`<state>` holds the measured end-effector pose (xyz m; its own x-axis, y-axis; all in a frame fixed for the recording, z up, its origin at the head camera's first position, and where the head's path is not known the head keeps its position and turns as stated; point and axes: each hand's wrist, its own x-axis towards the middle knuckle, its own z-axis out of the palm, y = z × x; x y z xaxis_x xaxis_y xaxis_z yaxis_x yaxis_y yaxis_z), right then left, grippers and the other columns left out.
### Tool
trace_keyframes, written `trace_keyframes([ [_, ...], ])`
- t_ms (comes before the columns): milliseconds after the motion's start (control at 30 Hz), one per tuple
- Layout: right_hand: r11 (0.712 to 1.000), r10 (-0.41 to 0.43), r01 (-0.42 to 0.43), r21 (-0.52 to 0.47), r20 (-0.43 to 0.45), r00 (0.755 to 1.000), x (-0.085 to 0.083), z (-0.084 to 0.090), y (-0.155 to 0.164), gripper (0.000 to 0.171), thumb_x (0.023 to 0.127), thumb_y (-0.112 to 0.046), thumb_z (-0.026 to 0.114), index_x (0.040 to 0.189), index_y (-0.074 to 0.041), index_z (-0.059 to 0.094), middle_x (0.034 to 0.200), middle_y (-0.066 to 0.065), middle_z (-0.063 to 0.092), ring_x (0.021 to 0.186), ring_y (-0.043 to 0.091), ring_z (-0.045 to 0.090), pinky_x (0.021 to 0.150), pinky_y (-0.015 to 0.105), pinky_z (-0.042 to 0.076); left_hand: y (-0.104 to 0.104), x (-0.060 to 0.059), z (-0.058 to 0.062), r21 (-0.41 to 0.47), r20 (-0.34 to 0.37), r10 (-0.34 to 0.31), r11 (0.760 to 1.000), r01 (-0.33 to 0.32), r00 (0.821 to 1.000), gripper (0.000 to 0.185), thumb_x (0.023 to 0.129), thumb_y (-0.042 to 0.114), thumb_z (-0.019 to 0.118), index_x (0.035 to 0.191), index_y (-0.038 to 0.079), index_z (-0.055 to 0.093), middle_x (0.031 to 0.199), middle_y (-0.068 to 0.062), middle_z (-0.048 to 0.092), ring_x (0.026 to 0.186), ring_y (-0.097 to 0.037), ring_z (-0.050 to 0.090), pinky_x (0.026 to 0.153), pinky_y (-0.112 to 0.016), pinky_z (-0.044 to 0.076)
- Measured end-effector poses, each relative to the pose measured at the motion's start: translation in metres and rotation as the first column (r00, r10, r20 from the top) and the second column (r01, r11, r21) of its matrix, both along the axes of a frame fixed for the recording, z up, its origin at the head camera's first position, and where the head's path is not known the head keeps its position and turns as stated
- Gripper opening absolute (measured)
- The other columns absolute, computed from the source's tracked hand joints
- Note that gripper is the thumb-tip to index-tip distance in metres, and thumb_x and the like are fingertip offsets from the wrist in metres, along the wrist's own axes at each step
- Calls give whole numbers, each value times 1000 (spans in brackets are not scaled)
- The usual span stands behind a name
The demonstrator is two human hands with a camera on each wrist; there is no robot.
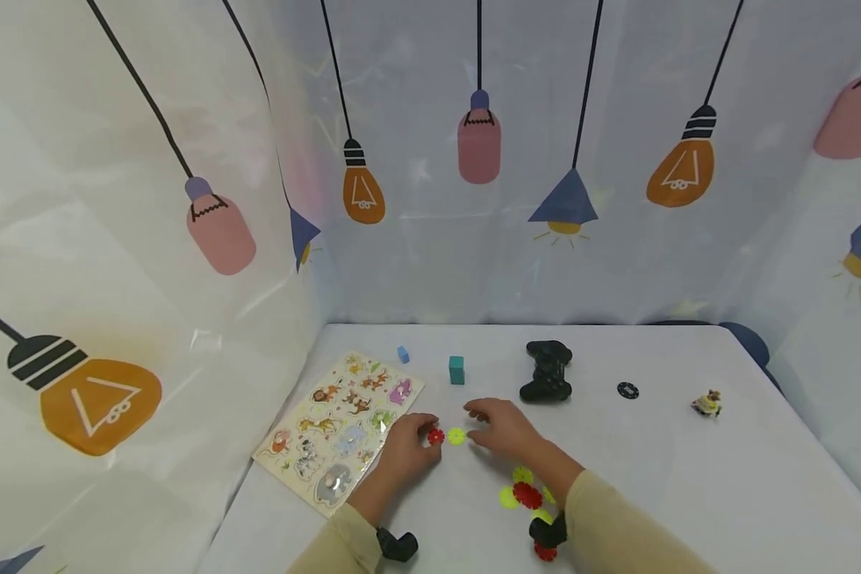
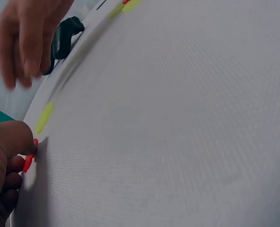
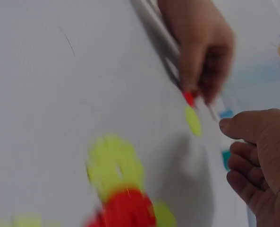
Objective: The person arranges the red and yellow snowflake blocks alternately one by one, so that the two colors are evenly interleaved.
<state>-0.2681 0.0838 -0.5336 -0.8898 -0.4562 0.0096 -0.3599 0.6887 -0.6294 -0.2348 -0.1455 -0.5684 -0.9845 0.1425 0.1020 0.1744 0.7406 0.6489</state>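
Note:
My left hand (image 1: 406, 446) pinches a small red notched disc (image 1: 436, 436) at the right edge of the animal board. Beside it on the white table lies a yellow notched disc (image 1: 456, 436), close to or touching the red one. Just right of the yellow disc, my right hand (image 1: 505, 429) hovers with loosely bent fingers and nothing between them. The right wrist view shows its thumb and fingers apart, with the right hand (image 3: 260, 156) clear of the discs. Near the right forearm is a loose pile of yellow and red discs (image 1: 527, 495), partly hidden by the wrist camera.
An animal picture board (image 1: 344, 426) lies on the left. Farther back are a blue block (image 1: 403, 354), a teal block (image 1: 457, 370) and a black game controller (image 1: 548, 371). A black round disc (image 1: 627, 390) and a small figurine (image 1: 707, 403) lie to the right.

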Motion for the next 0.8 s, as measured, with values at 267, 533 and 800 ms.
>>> trace_keyframes([
  [267, 988, -156, 156, -24, -29, 987, 22, 10, 79, 43, 82, -20, 80, 123, -15, 67, 110, -2, 68, 103, 20, 61, 89, 43, 53, 0, -2, -3, 8, 23, 5, 1000, -6, 1000, 42, 79, 22, 78, 119, 15, 68, 110, 4, 64, 103, -16, 56, 94, -43, 48],
  [533, 998, -66, 66, 25, 14, 998, 40, -3, 103, 46, 79, -19, 82, 122, -16, 67, 112, -7, 67, 104, 17, 61, 90, 41, 53, -2, -4, 1, -10, 23, 1, 1000, -1, 1000, 41, 80, 21, 78, 119, 15, 68, 107, 5, 64, 101, -15, 56, 93, -41, 48],
  [800, 996, 86, -86, -23, -3, 996, 51, -10, 114, 47, 82, -28, 80, 125, -19, 65, 112, -14, 65, 103, 12, 59, 90, 39, 52, 1, -4, 8, -15, 53, 4, 1000, -4, 999, 42, 80, 21, 80, 119, 15, 68, 106, 5, 64, 100, -15, 56, 93, -39, 48],
])
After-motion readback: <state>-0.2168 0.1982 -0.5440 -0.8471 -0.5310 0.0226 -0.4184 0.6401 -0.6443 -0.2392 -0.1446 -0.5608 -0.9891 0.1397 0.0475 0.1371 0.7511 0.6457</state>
